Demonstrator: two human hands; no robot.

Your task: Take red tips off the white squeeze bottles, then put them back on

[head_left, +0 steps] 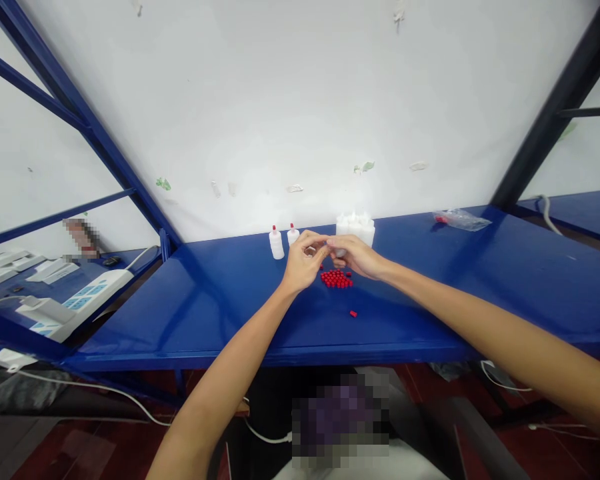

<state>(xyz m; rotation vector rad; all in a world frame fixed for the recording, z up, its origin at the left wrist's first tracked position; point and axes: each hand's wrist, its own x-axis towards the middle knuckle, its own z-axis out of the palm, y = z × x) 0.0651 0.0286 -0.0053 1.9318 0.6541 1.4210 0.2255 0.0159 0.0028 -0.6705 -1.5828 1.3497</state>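
Observation:
My left hand (304, 263) and my right hand (357, 257) meet above the blue table (220, 293), their fingertips touching. The right fingers are wrapped round a white plastic bottle (339, 253), mostly hidden by the hand. The left thumb and forefinger are pinched at the bottle's end; whatever is between them is hidden. Just below the hands lies a cluster of small red caps (337, 279). One loose red cap (353, 313) lies nearer the front edge. Behind my left hand stand two white bottles with red tips, a left one (277, 244) and a right one (293, 234).
Several white bottles (363, 230) without red tips stand grouped behind my right hand. A clear plastic bag (463, 219) with something red lies at the back right. Blue frame posts flank the table; a power strip (85, 300) lies at the left.

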